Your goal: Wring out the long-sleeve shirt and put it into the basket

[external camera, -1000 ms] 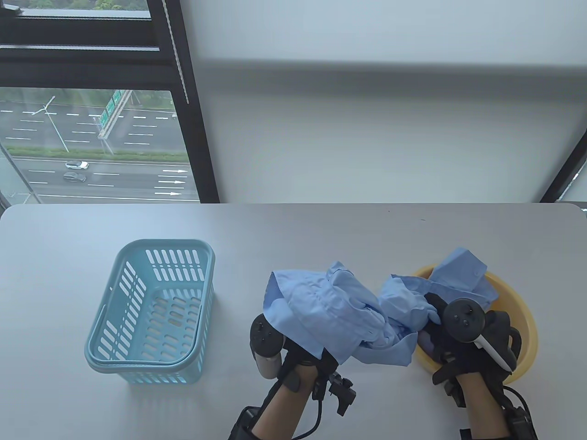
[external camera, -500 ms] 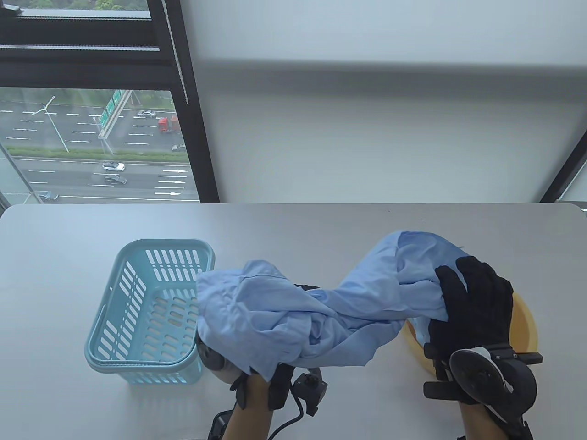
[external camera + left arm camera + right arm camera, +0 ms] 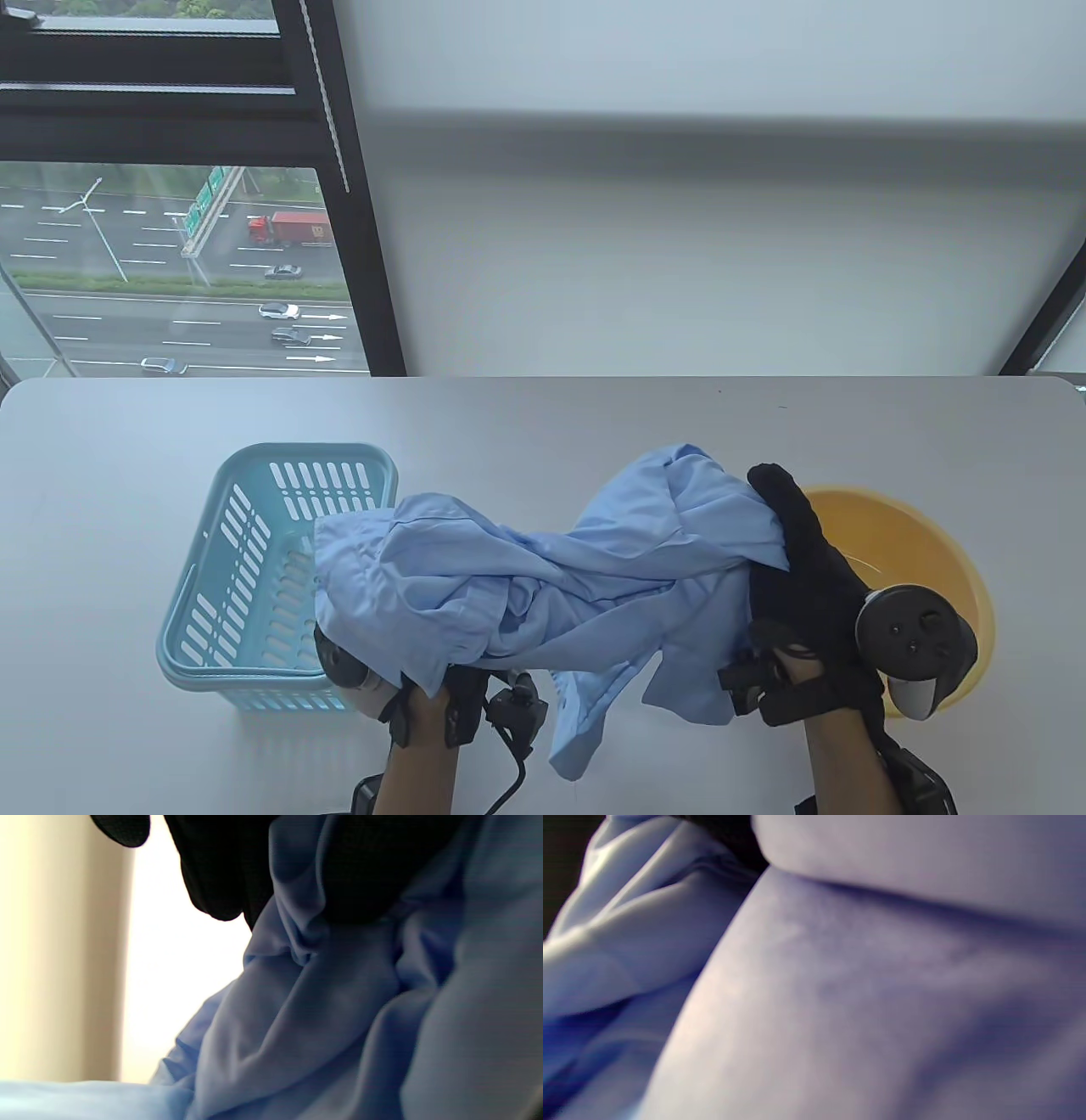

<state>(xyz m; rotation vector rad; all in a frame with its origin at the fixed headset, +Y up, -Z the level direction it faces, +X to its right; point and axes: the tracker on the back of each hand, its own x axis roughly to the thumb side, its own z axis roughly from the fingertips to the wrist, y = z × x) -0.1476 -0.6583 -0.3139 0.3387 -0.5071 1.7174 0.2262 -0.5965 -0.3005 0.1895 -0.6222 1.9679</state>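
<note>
The light blue long-sleeve shirt (image 3: 543, 586) hangs above the table, stretched between both hands and twisted in its middle. Its left end drapes over my left hand (image 3: 450, 692), which is mostly hidden under the cloth. In the left wrist view black gloved fingers (image 3: 220, 878) curl into the shirt's folds (image 3: 322, 1005). My right hand (image 3: 797, 577) grips the right end, back of the hand up, beside the yellow basin (image 3: 925, 543). Cloth (image 3: 865, 993) fills the right wrist view. The shirt's left end overlaps the right side of the light blue basket (image 3: 182, 594). A loose sleeve end (image 3: 577, 730) dangles low.
The slotted basket stands at the front left of the grey table (image 3: 543, 424) and holds nothing that I can see. The yellow basin sits at the front right, its inside showing no cloth. A window and a wall lie behind the table's far edge.
The shirt has come up out of the basin and been drawn out between the hands. Both hands have carried it left, so its left end now overlaps the basket.
</note>
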